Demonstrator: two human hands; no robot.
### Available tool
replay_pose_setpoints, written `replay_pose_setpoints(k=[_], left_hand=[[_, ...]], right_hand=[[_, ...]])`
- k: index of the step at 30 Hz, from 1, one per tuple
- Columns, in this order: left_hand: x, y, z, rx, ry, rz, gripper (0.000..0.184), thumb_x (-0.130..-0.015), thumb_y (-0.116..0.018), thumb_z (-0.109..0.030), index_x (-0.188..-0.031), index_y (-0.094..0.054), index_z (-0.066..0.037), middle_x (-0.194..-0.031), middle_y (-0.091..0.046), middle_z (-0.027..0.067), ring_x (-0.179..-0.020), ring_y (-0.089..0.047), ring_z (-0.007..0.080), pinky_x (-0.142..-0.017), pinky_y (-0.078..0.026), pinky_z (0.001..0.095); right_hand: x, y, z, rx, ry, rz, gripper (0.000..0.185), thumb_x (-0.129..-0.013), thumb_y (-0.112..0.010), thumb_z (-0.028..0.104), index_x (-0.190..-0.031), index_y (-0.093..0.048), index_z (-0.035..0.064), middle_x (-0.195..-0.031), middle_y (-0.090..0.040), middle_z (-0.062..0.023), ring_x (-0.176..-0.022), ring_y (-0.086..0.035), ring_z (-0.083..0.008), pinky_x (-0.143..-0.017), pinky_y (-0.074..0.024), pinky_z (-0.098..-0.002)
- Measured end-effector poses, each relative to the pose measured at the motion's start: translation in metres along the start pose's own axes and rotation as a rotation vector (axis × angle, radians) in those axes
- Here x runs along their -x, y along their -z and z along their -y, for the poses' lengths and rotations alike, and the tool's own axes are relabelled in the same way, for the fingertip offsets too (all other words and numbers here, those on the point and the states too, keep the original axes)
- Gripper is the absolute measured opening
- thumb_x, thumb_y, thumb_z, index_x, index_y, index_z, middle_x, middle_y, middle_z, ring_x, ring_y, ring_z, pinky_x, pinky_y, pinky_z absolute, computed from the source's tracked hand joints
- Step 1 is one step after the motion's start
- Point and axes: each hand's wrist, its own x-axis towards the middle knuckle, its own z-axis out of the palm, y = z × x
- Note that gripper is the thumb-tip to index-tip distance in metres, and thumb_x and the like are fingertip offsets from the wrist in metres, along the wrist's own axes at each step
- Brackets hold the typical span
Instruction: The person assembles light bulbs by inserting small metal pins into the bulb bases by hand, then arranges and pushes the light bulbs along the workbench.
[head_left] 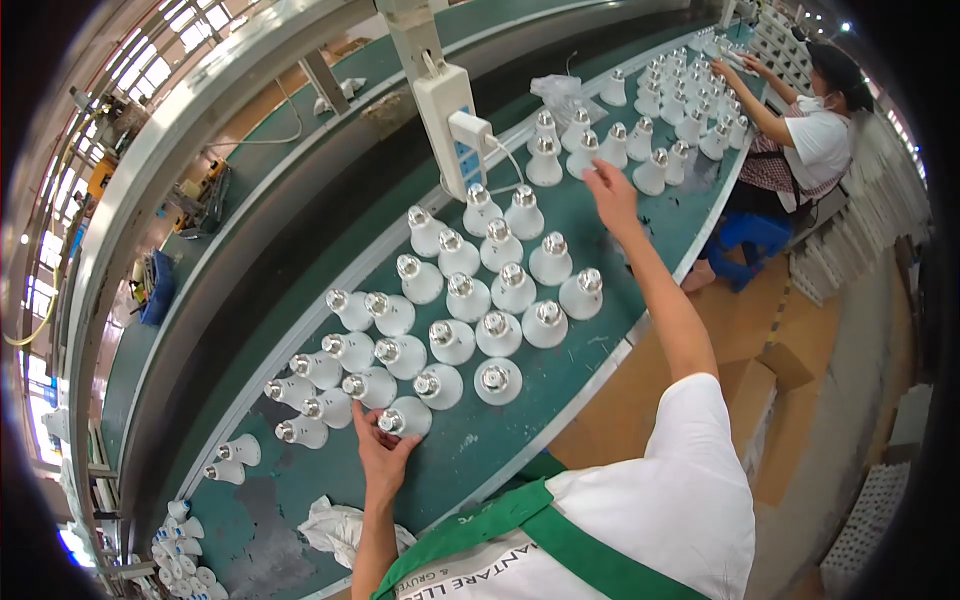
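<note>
White light bulbs with silver screw caps stand cap-up in loose rows on the green bench. My left hand has its thumb and fingers around the cap end of a light bulb at the near edge of the group. Its index finger reaches up beside a neighbouring bulb. Farther along the bench, my right hand is at the near side of another bulb. Its fingertips overlap that bulb's edge, and the fingers look partly spread; whether they press on it is hard to see.
A white power strip with a plugged-in adapter hangs on a post behind the bulbs. A crumpled white cloth lies near my left forearm. More bulbs are heaped at lower left. A co-worker handles bulbs at the far end, beside a blue stool.
</note>
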Motion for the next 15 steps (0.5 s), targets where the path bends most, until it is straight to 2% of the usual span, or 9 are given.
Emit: replay_pose_setpoints(k=[3,5,6,7,9,10,11,14,15], left_hand=[[-0.001,0.001,0.006,0.0,-0.011,-0.009,0.106,-0.063,-0.075,0.006,-0.146,-0.01,-0.001,-0.112,-0.048,0.008,-0.072,-0.048,0.0104,-0.064,-0.045,0.0231],[-0.002,0.001,0.009,0.003,-0.016,-0.004,0.105,-0.063,-0.074,0.006,-0.146,-0.01,-0.001,-0.112,-0.048,0.0081,-0.072,-0.049,0.0105,-0.064,-0.045,0.0231],[-0.002,0.002,0.008,0.004,-0.021,0.0,0.105,-0.063,-0.074,0.006,-0.146,-0.01,-0.001,-0.112,-0.048,0.0082,-0.072,-0.049,0.0106,-0.063,-0.045,0.0232],[-0.002,0.002,0.004,-0.031,-0.017,0.007,0.105,-0.064,-0.074,0.006,-0.146,-0.01,-0.001,-0.113,-0.048,0.0086,-0.071,-0.049,0.0106,-0.063,-0.045,0.0232],[-0.002,0.002,0.002,-0.044,-0.031,0.011,0.103,-0.066,-0.074,0.004,-0.146,-0.008,-0.001,-0.112,-0.05,0.0068,-0.073,-0.049,0.009,-0.064,-0.044,0.0217],[-0.001,0.002,0.002,-0.05,-0.037,0.015,0.102,-0.068,-0.073,0.003,-0.146,-0.007,-0.001,-0.111,-0.051,0.006,-0.074,-0.049,0.0081,-0.064,-0.043,0.021],[-0.002,0.002,0.007,-0.029,-0.047,0.005,0.104,-0.064,-0.074,0.005,-0.146,-0.01,-0.002,-0.116,-0.049,0.0096,-0.07,-0.049,0.0106,-0.062,-0.045,0.0227],[-0.002,0.002,0.009,-0.017,-0.042,0.012,0.104,-0.065,-0.074,0.005,-0.146,-0.011,-0.002,-0.116,-0.049,0.0098,-0.07,-0.049,0.0103,-0.061,-0.045,0.0226],[-0.002,0.002,0.008,-0.036,-0.054,0.011,0.102,-0.066,-0.074,0.004,-0.146,-0.011,-0.003,-0.107,-0.05,0.0074,-0.068,-0.048,0.0094,-0.061,-0.044,0.0219]], right_hand=[[0.074,0.033,0.069,-0.281,0.013,-0.074,0.036,-0.094,-0.053,0.024,-0.118,-0.056,-0.0025,-0.103,-0.06,-0.0093,-0.093,-0.056,-0.0155,-0.083,-0.0448,-0.0288],[0.127,0.047,0.105,-0.295,0.116,0.074,0.032,-0.097,-0.046,0.022,-0.116,-0.057,-0.0018,-0.106,-0.06,-0.0086,-0.096,-0.055,-0.016,-0.087,-0.0432,-0.0297],[0.154,0.048,0.114,-0.39,0.085,0.175,0.032,-0.097,-0.047,0.021,-0.116,-0.058,-0.0014,-0.106,-0.06,-0.0089,-0.1,-0.054,-0.0165,-0.09,-0.0423,-0.0305],[0.176,0.049,0.124,-0.368,0.167,0.306,0.03,-0.095,-0.048,0.018,-0.116,-0.057,-0.0022,-0.11,-0.06,-0.0106,-0.105,-0.055,-0.0197,-0.093,-0.0412,-0.0324],[0.207,0.04,0.126,-0.369,0.186,0.574,0.033,-0.093,-0.049,0.015,-0.12,-0.055,-0.0029,-0.121,-0.057,-0.0132,-0.115,-0.052,-0.0251,-0.1,-0.0371,-0.0339],[0.216,0.031,0.126,-0.368,0.137,0.665,0.039,-0.093,-0.047,0.015,-0.128,-0.048,-0.0025,-0.131,-0.049,-0.014,-0.123,-0.044,-0.0268,-0.104,-0.0317,-0.0344],[0.225,0.022,0.125,-0.369,0.088,0.754,0.046,-0.093,-0.046,0.015,-0.135,-0.041,-0.0022,-0.141,-0.041,-0.0149,-0.132,-0.036,-0.0285,-0.108,-0.0264,-0.0349],[0.228,0.0,0.112,-0.321,0.111,0.846,0.063,-0.094,-0.039,0.027,-0.146,-0.017,-0.0008,-0.153,-0.017,-0.0133,-0.141,-0.016,-0.0254,-0.113,-0.0133,-0.0359],[0.225,-0.003,0.113,-0.327,0.137,0.856,0.064,-0.095,-0.038,0.028,-0.146,-0.013,-0.0009,-0.153,-0.014,-0.0133,-0.141,-0.012,-0.0252,-0.114,-0.0104,-0.0356]])
